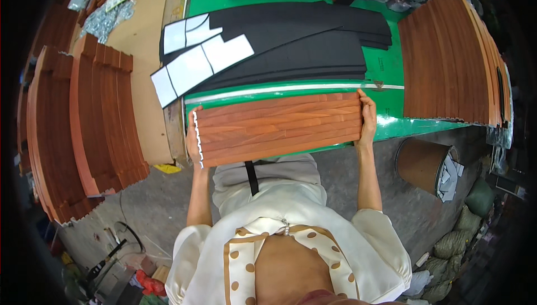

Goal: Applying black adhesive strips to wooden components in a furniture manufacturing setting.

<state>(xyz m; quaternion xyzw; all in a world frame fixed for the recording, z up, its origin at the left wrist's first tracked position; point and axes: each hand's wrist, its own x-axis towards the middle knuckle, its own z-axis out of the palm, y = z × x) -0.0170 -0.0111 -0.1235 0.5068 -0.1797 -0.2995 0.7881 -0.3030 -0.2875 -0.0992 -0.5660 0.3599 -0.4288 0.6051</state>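
Note:
A long reddish-brown panel [279, 126] with a raised wood-plank pattern lies level in front of my body, over the near edge of the green table. Its left end shows a jagged white edge. My left hand [193, 140] grips that end, with its fingers partly hidden by the panel. My right hand [366, 116] is closed round the opposite end, fingertips at the far corner. Just beyond the panel lie dark foam-like sheets [291, 45] in overlapping layers. White-faced pieces [202, 62] with black borders rest on their left part.
Stacks of similar brown panels stand at the left [103, 115] and at the right [447, 62] of the green table [386, 95]. A brown cardboard surface [150, 76] adjoins its left side. On the floor at right, a brown drum [419, 162] holds white scraps.

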